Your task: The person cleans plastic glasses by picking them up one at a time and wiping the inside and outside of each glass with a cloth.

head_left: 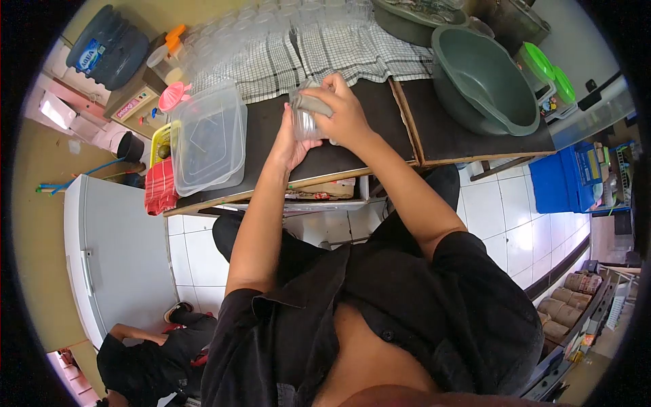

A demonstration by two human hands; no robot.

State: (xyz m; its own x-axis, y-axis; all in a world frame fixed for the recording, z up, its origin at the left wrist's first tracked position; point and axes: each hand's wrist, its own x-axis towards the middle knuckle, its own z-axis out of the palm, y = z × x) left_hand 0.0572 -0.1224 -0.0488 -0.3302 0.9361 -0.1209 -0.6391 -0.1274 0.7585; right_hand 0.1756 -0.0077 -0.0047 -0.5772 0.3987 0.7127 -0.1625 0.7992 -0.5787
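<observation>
- The left hand (pixel 296 147) is wrapped around a clear cup (pixel 306 127), with the thumb up its left side.
- The right hand (pixel 347 113) is closed on a grey cloth (pixel 314 104) and holds it against the far end of the cup.
- The cup is up in both hands, over the near middle part of the dark table (pixel 381 107).
- A big clear plastic box (pixel 209 139) is on the table, to the left of the hands.
- A red checked cloth (pixel 161 184) hangs at the table's near left corner, just beside the box.
- A pink funnel (pixel 175 95) is at the far left, behind the box.
- A black and white checked cloth (pixel 342 55) lies on the far side of the hands.
- Lots of clear cups (pixel 268 26) stand in rows at the far edge.
- A big green-grey tub (pixel 475 88) sits on the right.
- Another person (pixel 149 366) in black is at the near left, by a white freezer (pixel 125 244).
</observation>
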